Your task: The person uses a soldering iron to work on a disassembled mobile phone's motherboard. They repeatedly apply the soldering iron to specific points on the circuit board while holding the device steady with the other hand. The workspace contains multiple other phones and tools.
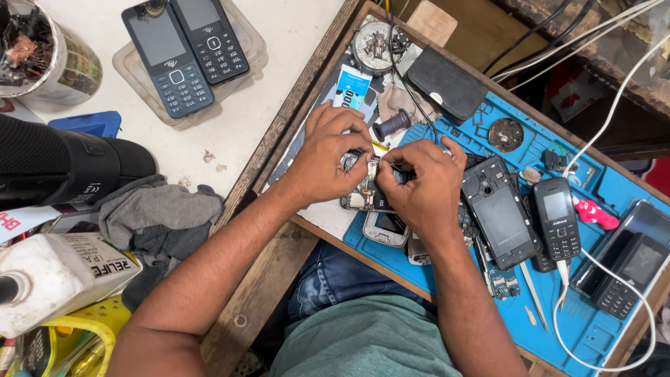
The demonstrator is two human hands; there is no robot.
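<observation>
**Bare circuit board, pinched from both sides**

Green-and-metal internals show on the opened phone (366, 187), back cover off, lying on the blue repair mat (593, 328) at the near edge of the counter (279, 132). Left hand (326, 157) clamps its upper-left side, grip pressed together on the frame. Right hand (422, 188) closes thumb and fingers on a small dark part at the phone's top edge; what that part is cannot be told.

Handling, as judged: light, stiff, thin; exposed board fragile, likely to scratch or flex. Best held by the frame edges, not the components.

Outward: a silver phone shell (385, 227) just below; a black opened handset (501, 213) and a keypad phone (557, 218) right; tweezers (534, 297); white cable (600, 269). Two more keypad phones (188, 52) in a clear tray, far left.
</observation>
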